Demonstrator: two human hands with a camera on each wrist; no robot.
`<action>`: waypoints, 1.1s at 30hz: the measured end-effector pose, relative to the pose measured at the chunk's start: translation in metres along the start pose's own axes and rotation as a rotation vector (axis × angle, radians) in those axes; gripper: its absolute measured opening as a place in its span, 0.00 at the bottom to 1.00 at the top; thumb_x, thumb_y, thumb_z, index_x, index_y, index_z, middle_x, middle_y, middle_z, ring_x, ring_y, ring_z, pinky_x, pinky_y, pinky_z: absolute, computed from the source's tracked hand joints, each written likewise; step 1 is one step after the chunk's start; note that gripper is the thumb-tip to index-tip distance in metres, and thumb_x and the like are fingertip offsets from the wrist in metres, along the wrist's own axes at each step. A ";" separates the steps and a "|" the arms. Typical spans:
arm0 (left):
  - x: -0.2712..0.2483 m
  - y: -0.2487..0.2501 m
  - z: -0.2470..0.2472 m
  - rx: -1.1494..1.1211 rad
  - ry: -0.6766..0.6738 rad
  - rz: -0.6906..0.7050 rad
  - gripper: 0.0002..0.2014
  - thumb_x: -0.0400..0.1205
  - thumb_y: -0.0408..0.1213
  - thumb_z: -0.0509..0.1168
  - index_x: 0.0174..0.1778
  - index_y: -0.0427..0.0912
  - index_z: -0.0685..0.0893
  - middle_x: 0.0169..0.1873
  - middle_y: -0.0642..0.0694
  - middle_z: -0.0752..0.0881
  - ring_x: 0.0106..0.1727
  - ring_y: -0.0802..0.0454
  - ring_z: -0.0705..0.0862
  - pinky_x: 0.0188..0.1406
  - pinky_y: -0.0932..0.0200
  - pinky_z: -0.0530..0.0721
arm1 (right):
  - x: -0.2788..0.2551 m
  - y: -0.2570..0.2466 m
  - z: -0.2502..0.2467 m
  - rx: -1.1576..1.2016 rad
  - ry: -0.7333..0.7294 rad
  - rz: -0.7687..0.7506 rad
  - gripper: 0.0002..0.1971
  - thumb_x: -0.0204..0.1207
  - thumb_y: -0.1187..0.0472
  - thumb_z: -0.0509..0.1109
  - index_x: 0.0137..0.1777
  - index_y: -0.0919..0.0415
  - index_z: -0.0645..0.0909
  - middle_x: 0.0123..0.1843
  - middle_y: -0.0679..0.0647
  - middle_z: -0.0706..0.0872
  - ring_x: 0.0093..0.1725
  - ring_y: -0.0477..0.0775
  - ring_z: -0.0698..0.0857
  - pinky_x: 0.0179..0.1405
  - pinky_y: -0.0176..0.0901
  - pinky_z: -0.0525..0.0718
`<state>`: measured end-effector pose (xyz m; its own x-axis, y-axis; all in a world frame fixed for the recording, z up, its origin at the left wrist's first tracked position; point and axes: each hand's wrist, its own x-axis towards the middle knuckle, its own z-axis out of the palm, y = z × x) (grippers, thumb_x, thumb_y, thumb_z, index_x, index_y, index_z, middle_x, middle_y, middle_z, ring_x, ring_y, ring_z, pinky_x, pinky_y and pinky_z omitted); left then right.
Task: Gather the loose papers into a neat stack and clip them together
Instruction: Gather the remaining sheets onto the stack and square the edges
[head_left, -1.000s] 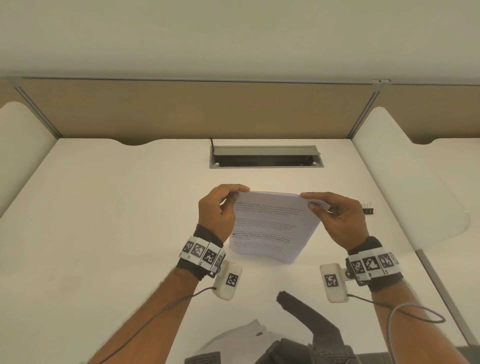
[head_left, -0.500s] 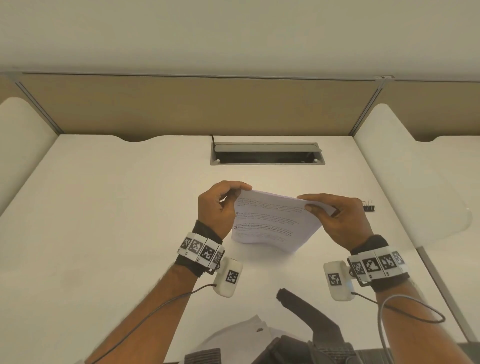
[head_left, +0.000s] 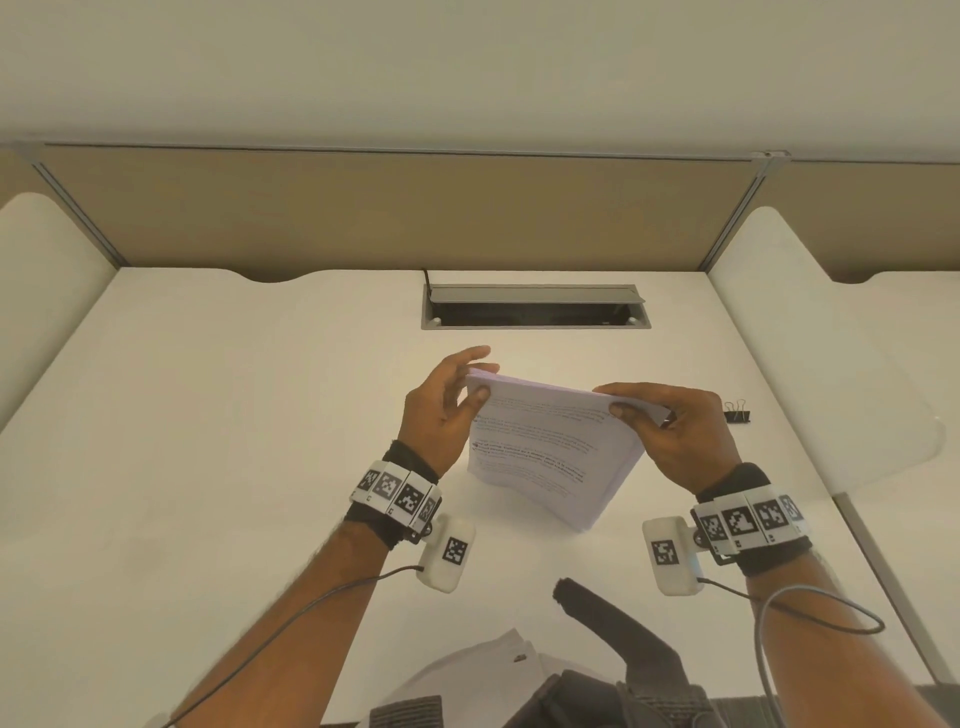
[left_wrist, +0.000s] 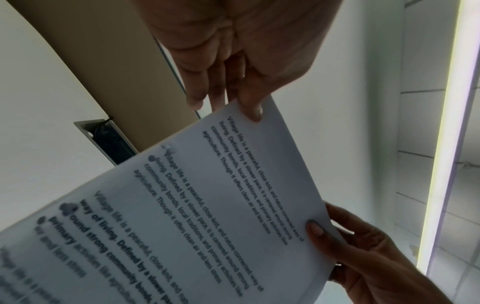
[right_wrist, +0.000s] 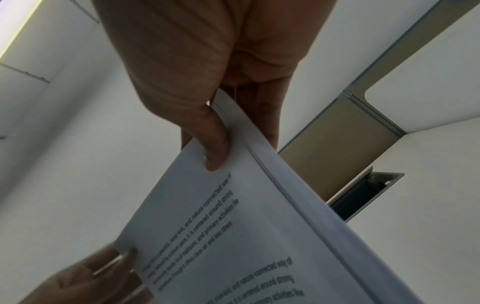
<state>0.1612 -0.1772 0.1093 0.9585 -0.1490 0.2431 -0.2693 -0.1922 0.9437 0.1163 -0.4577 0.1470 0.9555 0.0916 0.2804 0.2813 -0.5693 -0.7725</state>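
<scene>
A stack of printed white papers stands tilted on its lower edge on the white desk, held between both hands. My left hand pinches the top left corner, thumb on the printed front, fingers stretched out behind. At the top right corner my right hand pinches the stack, thumb on the front, fingers over the back. The sheet edges look roughly aligned. A black binder clip lies on the desk just right of my right hand.
A grey cable hatch is sunk into the desk behind the stack. Beige partition panels close off the back, and a white divider stands at the right. More white paper and a dark chair arm lie near me.
The stack lifted a little, then came back down with its lower edge at the desk. My left fingers, curled over the top edge before, now stretch out straighter.
</scene>
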 end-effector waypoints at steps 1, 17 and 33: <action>0.000 -0.003 0.000 0.020 -0.027 -0.004 0.17 0.85 0.31 0.67 0.69 0.45 0.81 0.59 0.52 0.89 0.60 0.63 0.86 0.60 0.68 0.85 | 0.000 0.000 0.000 0.002 -0.001 0.004 0.12 0.79 0.65 0.72 0.59 0.54 0.90 0.56 0.45 0.92 0.56 0.41 0.88 0.57 0.37 0.88; -0.008 0.015 -0.002 0.008 -0.017 0.124 0.20 0.83 0.27 0.66 0.66 0.55 0.81 0.56 0.55 0.89 0.55 0.60 0.88 0.54 0.62 0.90 | -0.003 0.002 -0.004 0.058 -0.004 0.026 0.12 0.78 0.66 0.73 0.57 0.51 0.90 0.56 0.32 0.89 0.54 0.42 0.88 0.51 0.31 0.87; -0.009 -0.018 0.009 -0.118 -0.010 -0.075 0.16 0.83 0.28 0.69 0.58 0.54 0.89 0.57 0.49 0.91 0.57 0.49 0.90 0.48 0.54 0.92 | -0.002 0.037 -0.002 0.191 -0.167 0.191 0.14 0.75 0.64 0.77 0.61 0.56 0.90 0.55 0.48 0.93 0.50 0.48 0.92 0.48 0.41 0.91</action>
<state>0.1563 -0.1809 0.0879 0.9743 -0.1481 0.1697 -0.1838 -0.0878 0.9790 0.1245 -0.4806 0.1196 0.9896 0.1396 0.0343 0.0914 -0.4267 -0.8998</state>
